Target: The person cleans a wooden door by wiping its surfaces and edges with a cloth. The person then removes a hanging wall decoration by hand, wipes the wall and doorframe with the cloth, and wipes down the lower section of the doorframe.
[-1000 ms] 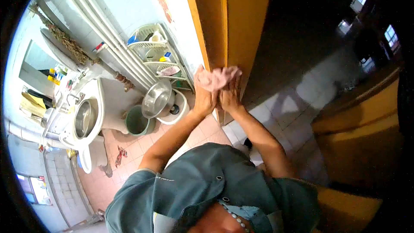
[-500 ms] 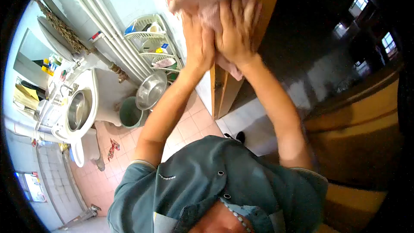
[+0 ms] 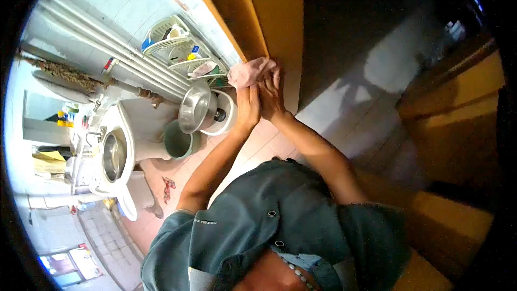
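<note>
A pink cloth (image 3: 250, 72) lies bunched against the wooden door frame (image 3: 237, 8), under the fingers of both hands. My left hand (image 3: 248, 105) presses the cloth's lower part, its fingers pointing up and partly hidden by the cloth. Close beside it on the right, my right hand (image 3: 271, 96) rests on the cloth's right part with its fingers somewhat spread. Both forearms reach forward from the dark green shirt (image 3: 258, 205).
At left are a washbasin (image 3: 126, 145) with a metal bowl (image 3: 114, 156), a green bucket (image 3: 177, 141), a metal basin (image 3: 197, 109) and a corner shelf (image 3: 175, 46). Pipes (image 3: 116, 56) run along the wall. A wooden door (image 3: 458, 124) stands at right.
Both hands and the cloth rose along the door frame, then came back down to a lower spot. The view has turned, so the frame now leans more to the left.
</note>
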Available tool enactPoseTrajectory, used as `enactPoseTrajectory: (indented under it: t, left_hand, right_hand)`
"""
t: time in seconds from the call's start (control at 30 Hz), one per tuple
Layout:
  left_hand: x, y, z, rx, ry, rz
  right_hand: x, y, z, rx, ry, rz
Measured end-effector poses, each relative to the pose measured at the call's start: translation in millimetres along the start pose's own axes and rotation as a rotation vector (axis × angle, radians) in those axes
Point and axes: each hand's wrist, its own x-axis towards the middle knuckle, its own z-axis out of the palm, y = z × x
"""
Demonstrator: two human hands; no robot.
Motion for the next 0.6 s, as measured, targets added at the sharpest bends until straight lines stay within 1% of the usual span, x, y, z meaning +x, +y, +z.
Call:
enactPoseTrajectory:
  t: [0.07,0.1,0.13,0.17,0.2,0.23,0.27,0.3,0.37,0.4,0.47,0.5,0.57,0.6]
  left_hand:
    - [-1.3,-14.1,16.4,-0.253,-0.040,-0.159]
    - [-7.3,-15.5,20.7,-0.465,-0.056,-0.398]
    - [-10.6,-26.8,27.0,-0.565,-0.061,-0.336]
    - [-14.3,-37.8,33.8,-0.767,-0.120,-0.483]
    - [-21.1,-43.9,34.9,-0.960,-0.178,-0.644]
    - [-21.3,-30.7,26.8,-1.020,-0.208,-0.895]
    - [-23.3,-47.9,26.3,-1.002,-0.212,-0.911]
    - [-30.7,-77.0,28.3,-0.931,-0.228,-0.764]
    - [-28.2,-58.0,29.6,-0.890,-0.207,-0.609]
    - [-19.5,-41.9,32.3,-0.811,-0.191,-0.550]
    - [-26.4,-25.4,31.2,-0.826,-0.055,-0.692]
    - [-22.9,-8.5,30.1,-0.824,-0.063,-0.707]
    - [-16.4,21.3,28.8,-0.824,-0.074,-0.733]
    - [-21.6,11.7,29.4,-0.824,-0.078,-0.737]
  right_hand:
    - [-30.3,25.0,37.0,-0.365,-0.307,0.128]
    - [-47.3,29.0,59.3,-0.517,-0.469,0.206]
    - [-47.2,13.5,48.7,-0.752,-0.573,0.190]
    - [-64.8,19.5,55.9,-0.746,-0.562,0.197]
    - [-95.4,29.2,75.2,-0.335,-0.399,0.337]
    - [-114.7,31.6,89.1,0.080,-0.229,0.470]
    - [-112.1,28.2,88.5,0.094,-0.226,0.487]
    - [-105.6,21.3,81.0,0.258,-0.164,0.537]
    - [-81.3,4.4,51.9,0.571,-0.037,0.627]
    - [-65.9,-2.0,38.8,0.726,0.034,0.665]
    - [-52.2,-8.2,27.5,1.033,0.190,0.741]
    - [-54.8,-7.1,28.4,1.031,0.193,0.758]
    - [-64.9,-2.2,31.0,1.165,0.127,0.988]
    - [-69.3,1.5,33.4,1.233,0.094,1.097]
